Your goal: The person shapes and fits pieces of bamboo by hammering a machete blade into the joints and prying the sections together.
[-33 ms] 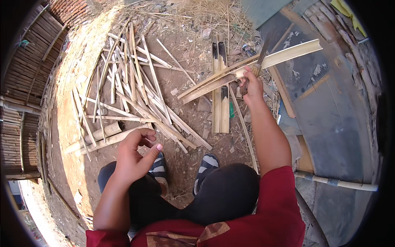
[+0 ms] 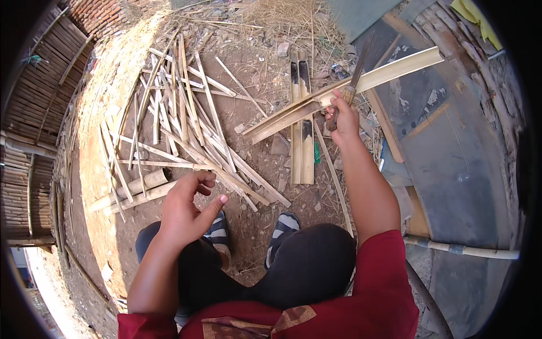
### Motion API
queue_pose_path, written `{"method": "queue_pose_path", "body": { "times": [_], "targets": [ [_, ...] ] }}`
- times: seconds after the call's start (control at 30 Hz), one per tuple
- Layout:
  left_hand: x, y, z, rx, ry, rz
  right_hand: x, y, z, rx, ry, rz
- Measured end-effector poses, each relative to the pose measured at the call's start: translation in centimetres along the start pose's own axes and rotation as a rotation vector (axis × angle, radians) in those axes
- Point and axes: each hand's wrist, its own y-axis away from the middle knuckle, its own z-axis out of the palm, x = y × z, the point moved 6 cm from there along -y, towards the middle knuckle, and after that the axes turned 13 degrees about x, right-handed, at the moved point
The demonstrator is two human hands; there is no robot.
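Observation:
My right hand point(image 2: 344, 118) is closed around the handle of a long, dark-bladed knife point(image 2: 359, 63), its blade pointing away from me. The fingers of that hand also press on a split bamboo length point(image 2: 403, 68), which slants up to the right across the knife. Beneath it, two upright bamboo halves point(image 2: 302, 161) lie side by side on the ground, their inner faces partly blackened. Over my left knee hovers my left hand point(image 2: 189, 206), fingers loosely bent and thumb apart, with nothing in it. Whole bamboo poles point(image 2: 144, 183) lie just beyond it.
Many thin bamboo strips point(image 2: 186, 113) are heaped on the dirt ground at left. Dark flat sheets point(image 2: 451, 175) cover the right side, with a pale pole point(image 2: 474, 252) across them. Dry straw point(image 2: 288, 25) lies at the far side. A woven bamboo wall point(image 2: 39, 101) stands far left.
The slanted bamboo length has tilted slightly, its right end rising a little. My right hand and the knife have shifted slightly left; my left hand has barely moved.

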Motion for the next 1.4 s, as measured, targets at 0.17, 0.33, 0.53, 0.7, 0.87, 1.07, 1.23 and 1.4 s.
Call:
{"method": "queue_pose_path", "body": {
  "times": [0.17, 0.33, 0.53, 0.7, 0.87, 1.07, 1.23, 1.4],
  "targets": [
    [0.0, -3.7, 1.1, 0.080, -0.444, 0.251, -7.9, 11.1, 7.8, -0.128, 0.043, -0.100],
    [-0.9, -6.3, 2.4, 0.139, -0.527, 0.268, -12.3, 18.8, 11.1, -0.195, 0.015, -0.188],
    [-3.2, -6.3, 3.5, 0.157, -0.445, 0.228, -14.3, 23.9, 11.7, -0.225, -0.146, -0.215],
    [-3.7, -5.0, 0.9, 0.224, -0.233, 0.125, -14.0, 23.8, 10.9, -0.281, -0.169, -0.132],
    [-5.0, -6.2, -2.4, 0.324, -0.071, 0.100, -13.6, 22.4, 8.9, -0.240, -0.093, -0.247],
    [-4.8, -10.0, -6.0, 0.381, 0.329, -0.091, -7.8, 18.7, 8.2, -0.236, -0.032, -0.265],
    [-1.9, -12.6, -9.8, 0.499, 0.818, -0.218, -0.1, 19.6, 8.6, -0.130, 0.083, 0.242],
    [2.1, -14.0, -13.4, 0.533, 1.114, -0.242, 6.0, 21.5, 10.0, -0.221, 0.222, 0.471]
  ]
}}
